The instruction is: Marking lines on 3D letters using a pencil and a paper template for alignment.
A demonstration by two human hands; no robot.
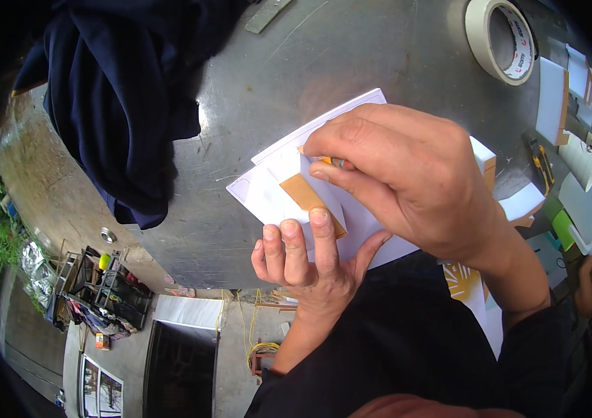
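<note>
A white board (pixel 372 95) with thin lines along its edges lies at a slant on the grey metal table. On top of it rests a white piece with a tan-brown strip (pixel 299 191). My left hand (pixel 317 261) steadies this piece, fingertips pressed on its near side and thumb apart at the right. Above it, my right hand (pixel 407 174) pinches a short yellow-orange pencil (pixel 338 162). The pencil's pale tip is at the white surface just beyond the brown strip. My right fingers hide part of the pencil and of the board.
Dark blue cloth (pixel 111 104) is heaped at the far left. A roll of masking tape (pixel 480 42) stands far right, near a yellow utility knife (pixel 541 166) and several white pieces (pixel 551 101). A metal strip (pixel 267 15) lies at the far edge. Another person's arm (pixel 586 285) shows at right.
</note>
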